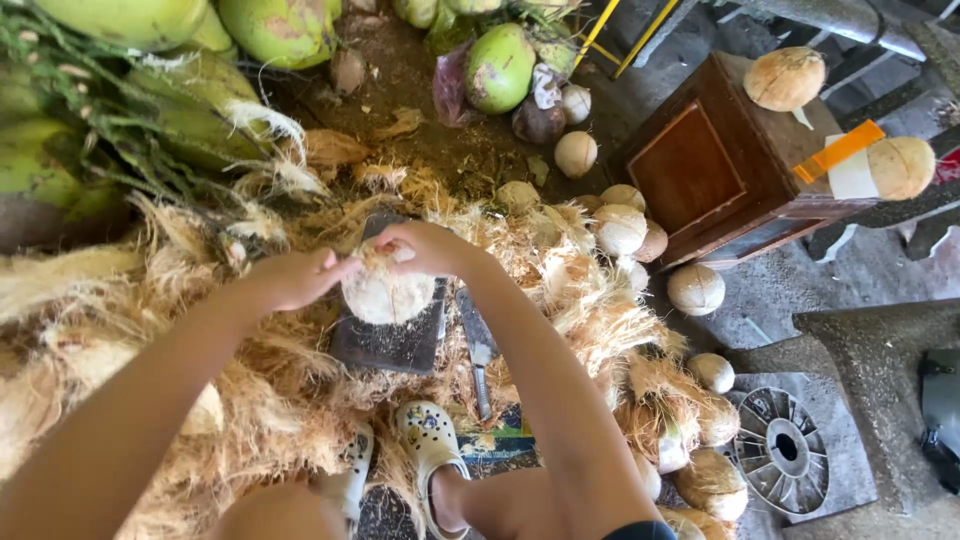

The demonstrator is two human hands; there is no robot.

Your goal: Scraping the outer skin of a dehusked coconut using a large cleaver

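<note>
near the bottom, a foot in a pale clog (432,440) stands among dry husk fibre (280,400). just beyond, a knife (478,345) lies right of a dark block (392,340). over the block, the left hand (292,278) and right hand (425,247) clasp a husked coconut (385,290), fingers curled over its top. farther off lie green coconuts (500,65).
</note>
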